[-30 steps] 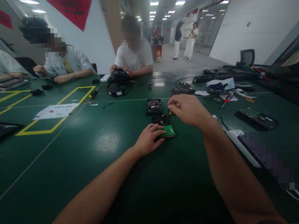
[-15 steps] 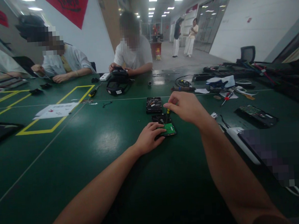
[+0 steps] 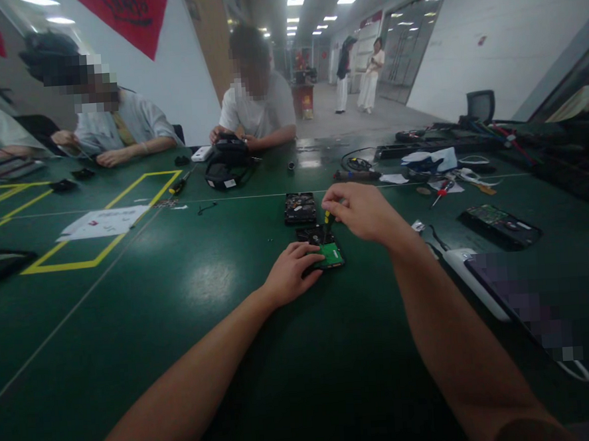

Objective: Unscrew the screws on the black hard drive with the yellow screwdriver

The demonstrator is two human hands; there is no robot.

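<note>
A hard drive (image 3: 333, 252) with a green circuit board on it lies on the table in front of me. My left hand (image 3: 294, 274) holds it from the left, fingers across the board and thumb along the near edge. Pinched in the fingers of my right hand (image 3: 361, 211) is a screwdriver (image 3: 327, 222) with a yellow and black handle. It stands nearly upright over the drive, and its tip is too small to make out. Just beyond lies a second hard drive (image 3: 300, 209), touched by neither hand.
At right are a circuit-board device in a black case (image 3: 499, 226), a phone (image 3: 521, 300) on a white object, and a red-handled screwdriver (image 3: 441, 193). A paper sheet (image 3: 100, 223) lies at left. Across the table, a person (image 3: 258, 109) handles a black strapped device (image 3: 227, 163).
The whole view has shifted slightly, so things appear a little further left. Both hands keep their places on the hard drive and the screwdriver.
</note>
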